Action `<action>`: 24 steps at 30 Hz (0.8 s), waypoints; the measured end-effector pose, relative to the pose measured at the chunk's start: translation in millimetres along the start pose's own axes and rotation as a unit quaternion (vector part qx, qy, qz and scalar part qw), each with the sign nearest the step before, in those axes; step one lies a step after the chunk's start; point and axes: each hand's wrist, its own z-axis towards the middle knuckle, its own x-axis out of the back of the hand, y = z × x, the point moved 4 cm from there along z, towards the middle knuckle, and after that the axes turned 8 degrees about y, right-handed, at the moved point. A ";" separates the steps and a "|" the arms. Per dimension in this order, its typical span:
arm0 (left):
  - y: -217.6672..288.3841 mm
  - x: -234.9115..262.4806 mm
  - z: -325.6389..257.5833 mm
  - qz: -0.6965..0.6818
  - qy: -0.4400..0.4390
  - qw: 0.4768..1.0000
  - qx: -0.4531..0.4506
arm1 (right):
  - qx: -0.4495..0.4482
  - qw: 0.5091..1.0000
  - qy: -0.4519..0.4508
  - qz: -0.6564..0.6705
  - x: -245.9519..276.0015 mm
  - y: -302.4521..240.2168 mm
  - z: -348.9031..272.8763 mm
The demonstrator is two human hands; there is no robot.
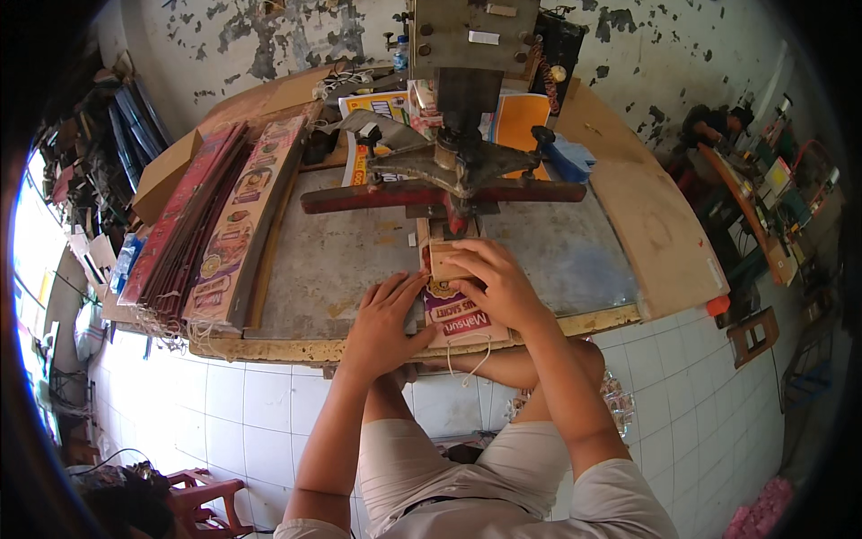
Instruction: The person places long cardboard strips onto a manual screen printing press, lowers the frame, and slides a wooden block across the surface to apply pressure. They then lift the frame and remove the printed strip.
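Note:
A long printed cardboard strip [455, 325] in purple, red and tan lies on the metal bed of a press, with a white string loop hanging from its near end. Across it sits a small tan block [446, 261], which could be wood or cardboard. My right hand [503, 286] grips this block from the right, fingers bent over its top and thumb at its near side. On the left, my left hand [382, 323] rests flat with fingers stretched, its fingertips touching the strip's left edge. Just beyond both hands stands the press head [458, 171] with its red crossbar.
Stacked printed strips with strings [241, 220] lie on the table's left side, beside dark red strips [175, 220]. Printed sheets [521, 121] and a blue item [572, 160] are behind the press. At far right, another person [709, 126] works at a bench. A red stool [206, 503] stands lower left.

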 end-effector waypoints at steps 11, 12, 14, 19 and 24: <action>1.8 0.5 1.0 -0.003 0.001 1.000 -0.002 | -0.022 1.000 0.001 0.001 1.8 7.5 -2.1; 1.9 0.5 1.0 -0.003 0.002 1.000 -0.003 | -0.023 1.000 0.002 0.003 2.1 7.2 -1.9; 1.6 0.5 0.7 0.000 0.005 1.000 -0.003 | -0.026 1.000 0.005 0.008 2.8 5.9 -1.2; 1.9 0.2 0.6 0.000 0.006 1.000 -0.005 | -0.010 0.999 0.033 0.003 6.9 2.4 0.2; 5.3 1.8 2.4 -0.011 0.000 1.000 0.012 | -0.115 0.983 0.137 -0.030 21.3 30.2 -10.7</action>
